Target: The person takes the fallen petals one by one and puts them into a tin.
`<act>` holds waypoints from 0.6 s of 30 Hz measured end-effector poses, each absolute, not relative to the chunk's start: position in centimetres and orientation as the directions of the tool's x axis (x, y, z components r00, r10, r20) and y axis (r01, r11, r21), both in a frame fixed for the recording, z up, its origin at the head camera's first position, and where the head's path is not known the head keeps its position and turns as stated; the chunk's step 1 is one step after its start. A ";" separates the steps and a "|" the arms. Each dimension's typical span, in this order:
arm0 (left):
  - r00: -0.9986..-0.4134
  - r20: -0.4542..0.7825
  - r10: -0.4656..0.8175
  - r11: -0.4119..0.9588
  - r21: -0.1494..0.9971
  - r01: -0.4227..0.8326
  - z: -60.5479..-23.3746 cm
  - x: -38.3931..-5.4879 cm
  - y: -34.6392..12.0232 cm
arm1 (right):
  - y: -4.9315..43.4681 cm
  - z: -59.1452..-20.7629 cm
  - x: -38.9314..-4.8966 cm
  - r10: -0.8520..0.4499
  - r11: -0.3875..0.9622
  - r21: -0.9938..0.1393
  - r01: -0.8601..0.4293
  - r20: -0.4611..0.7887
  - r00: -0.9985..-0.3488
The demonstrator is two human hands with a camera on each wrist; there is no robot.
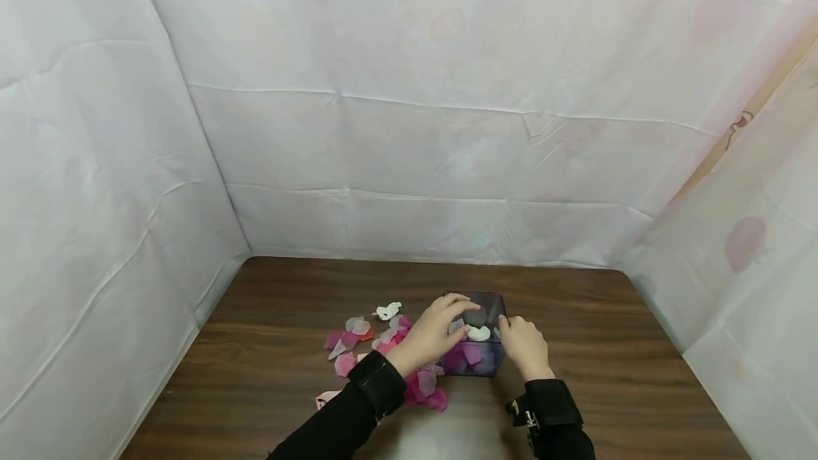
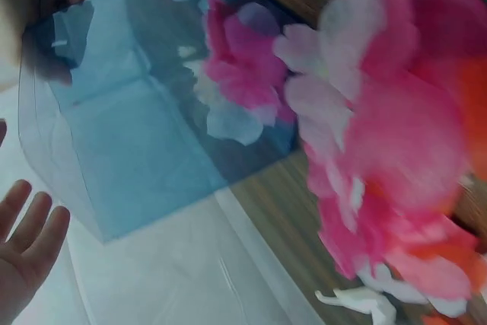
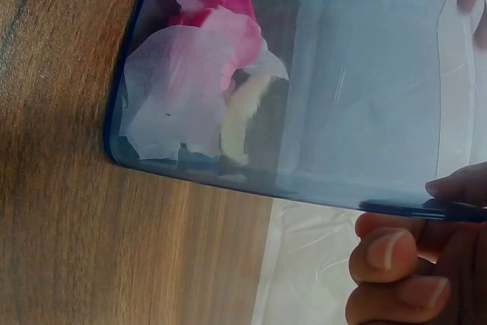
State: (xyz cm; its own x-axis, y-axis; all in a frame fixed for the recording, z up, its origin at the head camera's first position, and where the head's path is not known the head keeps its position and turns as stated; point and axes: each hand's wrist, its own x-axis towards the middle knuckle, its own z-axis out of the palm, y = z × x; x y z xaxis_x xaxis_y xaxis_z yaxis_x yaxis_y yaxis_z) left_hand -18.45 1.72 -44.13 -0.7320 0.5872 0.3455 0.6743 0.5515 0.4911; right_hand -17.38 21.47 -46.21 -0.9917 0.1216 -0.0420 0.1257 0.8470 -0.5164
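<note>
A transparent blue-tinted box (image 1: 491, 360) stands on the table with its open top up, and pink, purple and white artificial petals (image 2: 247, 58) lie at its bottom. My right hand (image 1: 525, 346) pinches the box's right rim; in the right wrist view its thumb is inside the wall and the curled fingers (image 3: 399, 264) outside. Over the left side of the box's opening, my left hand (image 1: 437, 329) hovers with loosely bent, spread fingers and nothing visible in them. Just below it shows a white piece (image 1: 478, 333) inside the box.
A loose pile of pink, magenta, white and orange petals (image 1: 345, 364) spreads left of the box, partly under my left forearm. A small white cut-out shape (image 1: 387, 311) lies behind the pile. The brown wooden table (image 1: 607, 332) is enclosed by white cloth walls (image 1: 409, 148).
</note>
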 end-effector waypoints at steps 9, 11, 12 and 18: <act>-0.724 0.421 0.546 0.591 0.419 0.689 -46.8 -16.7 -2.9 | 21.7 -46.0 -17.3 0.127 0.843 -0.523 0.123 -0.028 -0.992; -0.731 0.390 0.560 0.626 0.379 0.682 -47.8 -15.9 -4.4 | 21.6 -46.1 -17.3 0.125 0.843 -0.523 0.121 -0.027 -0.992; -0.737 0.365 0.569 0.644 0.360 0.675 -48.4 -15.6 -5.2 | 21.6 -46.1 -17.3 0.124 0.843 -0.524 0.119 -0.026 -0.992; -0.774 0.174 0.609 0.731 0.256 0.632 -51.3 -13.8 -9.2 | 21.7 -46.3 -17.2 0.132 0.846 -0.518 0.125 -0.024 -0.991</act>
State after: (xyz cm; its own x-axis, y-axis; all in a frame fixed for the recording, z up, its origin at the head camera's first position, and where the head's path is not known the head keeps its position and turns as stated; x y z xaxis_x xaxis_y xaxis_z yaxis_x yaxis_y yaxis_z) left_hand -13.77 -9.20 -51.35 -0.7742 0.6085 0.1743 0.6323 0.7311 0.2562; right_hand -17.20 21.70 -46.32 -0.9910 0.1316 -0.0245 0.1252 0.8464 -0.5176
